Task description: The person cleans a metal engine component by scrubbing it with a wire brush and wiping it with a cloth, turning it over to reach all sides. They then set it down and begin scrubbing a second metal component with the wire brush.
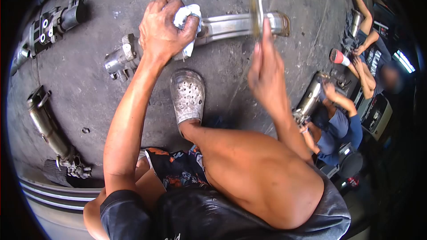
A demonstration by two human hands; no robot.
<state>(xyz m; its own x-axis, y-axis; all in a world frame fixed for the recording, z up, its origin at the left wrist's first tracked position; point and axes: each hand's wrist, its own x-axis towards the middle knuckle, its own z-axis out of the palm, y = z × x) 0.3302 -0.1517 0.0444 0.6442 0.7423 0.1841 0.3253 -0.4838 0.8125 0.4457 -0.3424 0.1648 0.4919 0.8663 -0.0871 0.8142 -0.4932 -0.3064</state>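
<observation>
My left hand (162, 31) is closed over a crumpled white cloth (190, 17) and presses on a metal part with a long silvery body (231, 25) lying on the floor. The part's valve-like end (116, 62) shows to the left of that hand, and its flanged end (280, 23) lies to the right. My right hand (267, 69) is closed on a wire brush (257, 4), held upright over the right half of the metal body. Motion blurs the brush and fingers, and its handle is mostly hidden.
A dark metal assembly (53, 22) lies at the upper left, a metal cylinder (46, 126) at the lower left, and a small ring (85, 130) near it. My shoe (187, 95) stands below the part. Two co-workers handle metal cylinders (311, 93) at the right.
</observation>
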